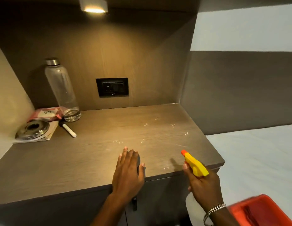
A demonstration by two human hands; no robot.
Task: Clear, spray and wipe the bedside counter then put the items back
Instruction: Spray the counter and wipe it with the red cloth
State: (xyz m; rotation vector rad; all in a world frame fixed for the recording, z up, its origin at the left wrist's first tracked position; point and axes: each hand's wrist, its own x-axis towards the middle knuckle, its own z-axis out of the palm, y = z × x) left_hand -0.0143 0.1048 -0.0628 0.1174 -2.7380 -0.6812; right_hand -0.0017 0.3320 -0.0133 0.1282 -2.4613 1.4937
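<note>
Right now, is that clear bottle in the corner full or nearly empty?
Nearly empty. The clear bottle stands upright, capped, and only a shallow layer of water shows at its base; the wall shows through the rest.

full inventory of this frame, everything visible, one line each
counter: 1, grey-brown wood grain, centre, spray droplets on its right half
water bottle: 1, clear with metal cap, back left, upright
pink packet: 1, pink and white, back left, beside the bottle
booklet: 1, white, left, under the metal disc
metal disc: 1, silver, left, on the booklet
marker: 1, white with black cap, lying right of the booklet
socket panel: 1, black, back wall
lamp: 1, lit, overhead
red container: 1, bottom right
bed sheet: 1, white, right
spray bottle: 1, yellow head, orange nozzle, in right hand
left hand: flat on counter's front edge
right hand: gripping the spray bottle, bracelet on wrist
</note>
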